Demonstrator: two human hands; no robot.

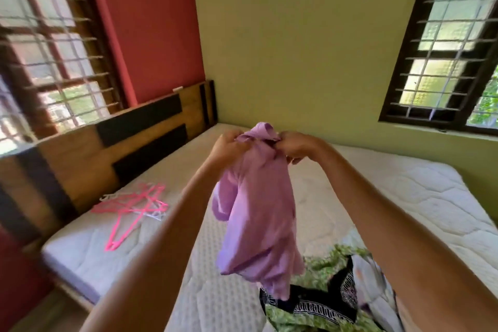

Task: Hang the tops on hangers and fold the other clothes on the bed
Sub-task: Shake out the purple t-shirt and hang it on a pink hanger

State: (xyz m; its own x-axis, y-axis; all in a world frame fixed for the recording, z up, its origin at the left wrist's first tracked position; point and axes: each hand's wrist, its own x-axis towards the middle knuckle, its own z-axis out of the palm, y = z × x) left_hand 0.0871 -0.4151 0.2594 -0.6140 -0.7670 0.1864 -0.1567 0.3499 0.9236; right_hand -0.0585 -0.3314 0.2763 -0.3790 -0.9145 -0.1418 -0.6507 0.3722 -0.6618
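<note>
A bare quilted bed (404, 197) is filling the lower frame under green and red walls. Pink hangers (129, 210) are lying at left. At centre, the left hand (229, 147) and right hand (296, 147) are each pinching a lilac top (258, 210), dangling above heaped clothes (323, 302).

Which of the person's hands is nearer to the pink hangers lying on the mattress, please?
Left. The left hand grips the lilac top on the side toward the pink hangers; the right hand grips it farther away.
</note>
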